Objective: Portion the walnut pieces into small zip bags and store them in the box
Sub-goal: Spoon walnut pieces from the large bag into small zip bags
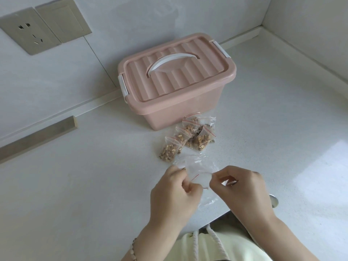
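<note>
The small zip bag (pixel 199 177) sits between your hands, over the near part of the counter (pixel 94 185). Your left hand (pixel 175 191) pinches one side of its red-striped mouth and your right hand (pixel 243 187) pinches the other. Beyond it, the filled walnut bags (pixel 188 138) lie clustered just in front of the pink box (pixel 177 110) — lid on. A spoon (pixel 274 201) shows beside your right wrist.

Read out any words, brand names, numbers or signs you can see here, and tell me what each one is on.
No readable text anywhere.
Pink box: no label or lettering on lid or front.
Filled bags: only a red line at the seal, no print.
Empty bag: the same red line, no print.
Wall socket: no marking shows.
</note>
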Demonstrator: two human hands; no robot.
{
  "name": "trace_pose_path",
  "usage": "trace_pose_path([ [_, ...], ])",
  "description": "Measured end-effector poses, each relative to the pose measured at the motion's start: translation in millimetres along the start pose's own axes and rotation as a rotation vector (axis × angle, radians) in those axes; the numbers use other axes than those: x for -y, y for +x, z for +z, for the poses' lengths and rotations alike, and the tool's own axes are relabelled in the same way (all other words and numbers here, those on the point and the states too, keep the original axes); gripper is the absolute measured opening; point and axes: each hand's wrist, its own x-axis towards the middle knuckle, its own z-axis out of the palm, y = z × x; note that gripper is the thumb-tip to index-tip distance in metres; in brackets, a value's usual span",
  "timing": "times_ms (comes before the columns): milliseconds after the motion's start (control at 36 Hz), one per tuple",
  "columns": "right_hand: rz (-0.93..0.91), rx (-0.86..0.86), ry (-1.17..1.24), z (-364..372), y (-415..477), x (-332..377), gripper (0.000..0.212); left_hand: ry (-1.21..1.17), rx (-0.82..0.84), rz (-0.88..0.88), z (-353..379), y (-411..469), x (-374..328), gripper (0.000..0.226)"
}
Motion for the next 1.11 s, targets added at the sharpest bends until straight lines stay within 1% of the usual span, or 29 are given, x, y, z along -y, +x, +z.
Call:
trace_pose_path([
  [56, 0.052, 0.040, 0.094, -4, 1, 1, 0.015, -0.146, 0.007, 0.106, 1, 2, 4, 0.012],
  [111, 0.084, 0.089, 0.161, -8, 1, 4, 0.016, -0.280, 0.073, 0.225, -1, 4, 8, 0.029],
  [167, 0.085, 0.142, 0.186, -11, 0, 7, 0.017, -0.334, 0.191, 0.323, -4, 4, 10, 0.046],
  [222, 0.071, 0.173, 0.189, -11, 0, 10, 0.015, -0.364, 0.301, 0.342, -5, 3, 11, 0.064],
  [250, 0.068, 0.176, 0.189, -12, 0, 11, 0.015, -0.367, 0.318, 0.337, -3, 2, 12, 0.072],
  [278, 0.067, 0.176, 0.191, -12, 0, 12, 0.015, -0.348, 0.297, 0.334, -1, 1, 11, 0.079],
  [333, 0.068, 0.177, 0.195, -11, 0, 13, 0.015, -0.288, 0.180, 0.339, 4, 1, 9, 0.089],
  [389, 0.063, 0.185, 0.192, -10, -2, 14, 0.016, -0.258, 0.078, 0.332, 9, 0, 7, 0.086],
  [417, 0.056, 0.186, 0.193, -10, -2, 15, 0.017, -0.247, 0.053, 0.324, 11, 0, 6, 0.083],
  [472, 0.044, 0.182, 0.197, -9, -3, 15, 0.019, -0.236, 0.033, 0.303, 11, -1, 5, 0.074],
  [556, 0.002, 0.168, 0.148, -9, 0, 13, 0.018, -0.215, -0.056, 0.326, 12, -2, 7, 0.059],
  [639, -0.039, 0.165, 0.114, -9, 1, 9, 0.017, -0.147, -0.117, 0.374, 13, -2, 11, 0.050],
  [694, -0.043, 0.179, 0.118, -7, 2, 8, 0.017, -0.130, -0.138, 0.376, 12, 0, 15, 0.045],
  [778, -0.043, 0.139, 0.153, -10, 5, 8, 0.023, -0.147, -0.140, 0.315, 8, 2, 24, 0.043],
  [861, -0.108, 0.071, 0.151, -21, 10, 3, 0.040, -0.191, -0.116, 0.182, 1, 2, 40, 0.040],
  [944, -0.067, 0.053, 0.138, -36, 11, -2, 0.049, -0.280, -0.047, 0.010, -5, -2, 58, 0.039],
  [1000, -0.043, 0.032, 0.110, -44, 12, -6, 0.054, -0.308, -0.002, -0.068, -7, -5, 69, 0.038],
  [1111, 0.054, 0.029, 0.112, -45, 11, -18, 0.057, -0.302, 0.057, -0.103, -4, -11, 83, 0.031],
])
